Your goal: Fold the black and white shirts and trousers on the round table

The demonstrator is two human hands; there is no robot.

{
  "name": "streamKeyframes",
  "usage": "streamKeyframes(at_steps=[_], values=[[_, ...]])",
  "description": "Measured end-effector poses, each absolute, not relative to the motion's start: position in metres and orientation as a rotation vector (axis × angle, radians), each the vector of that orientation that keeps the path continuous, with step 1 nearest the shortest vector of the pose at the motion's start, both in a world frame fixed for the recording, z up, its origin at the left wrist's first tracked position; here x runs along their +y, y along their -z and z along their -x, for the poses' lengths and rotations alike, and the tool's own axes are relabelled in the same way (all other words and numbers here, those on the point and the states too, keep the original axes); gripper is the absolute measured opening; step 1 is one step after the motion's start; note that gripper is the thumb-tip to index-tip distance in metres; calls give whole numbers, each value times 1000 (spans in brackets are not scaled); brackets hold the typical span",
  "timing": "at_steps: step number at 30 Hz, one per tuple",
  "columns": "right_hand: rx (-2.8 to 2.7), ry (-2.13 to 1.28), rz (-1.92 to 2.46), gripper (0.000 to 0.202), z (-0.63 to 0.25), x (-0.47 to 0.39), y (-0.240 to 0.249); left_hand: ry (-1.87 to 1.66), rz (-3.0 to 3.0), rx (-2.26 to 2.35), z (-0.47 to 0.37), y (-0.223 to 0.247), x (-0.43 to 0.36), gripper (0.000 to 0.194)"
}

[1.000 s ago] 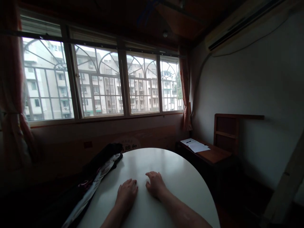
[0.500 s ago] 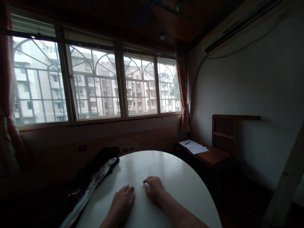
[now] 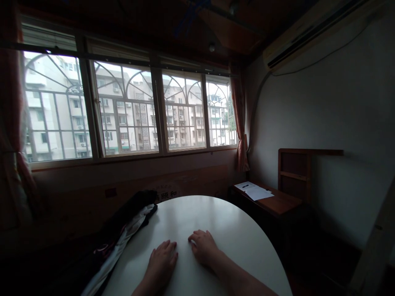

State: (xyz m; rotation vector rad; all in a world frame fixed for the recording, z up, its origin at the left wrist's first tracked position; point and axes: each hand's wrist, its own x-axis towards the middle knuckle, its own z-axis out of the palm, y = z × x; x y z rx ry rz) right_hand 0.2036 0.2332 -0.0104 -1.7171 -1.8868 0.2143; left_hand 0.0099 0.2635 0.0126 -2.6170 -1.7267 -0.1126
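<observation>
My left hand [image 3: 162, 262] lies palm down on a round white table [image 3: 243, 255], its fingers loosely stretched and holding nothing that I can see. To the right of it, my right hand [image 3: 203, 246] also rests on the tabletop, with the fingers slightly bent and pointing left. A small gap of white surface separates the two hands. The undersides of both palms are hidden.
Dark and white clothing [image 3: 132, 232] hangs over the table's left edge. Beyond the table, papers [image 3: 254, 192] with a pen lie on a wooden side table [image 3: 280, 203] by the wall. Barred windows [image 3: 126, 111] with curtains [image 3: 240, 119] line the far side.
The whole view has shifted slightly, so that everything sits a little further right. Both hands stay in nearly the same place on the table.
</observation>
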Motion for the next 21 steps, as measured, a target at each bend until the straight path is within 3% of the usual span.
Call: streamKeyframes(at_steps=[21], values=[[-1934, -258, 1742, 41, -204, 224, 13, 95, 2621, -1774, -10, -14, 256, 55]])
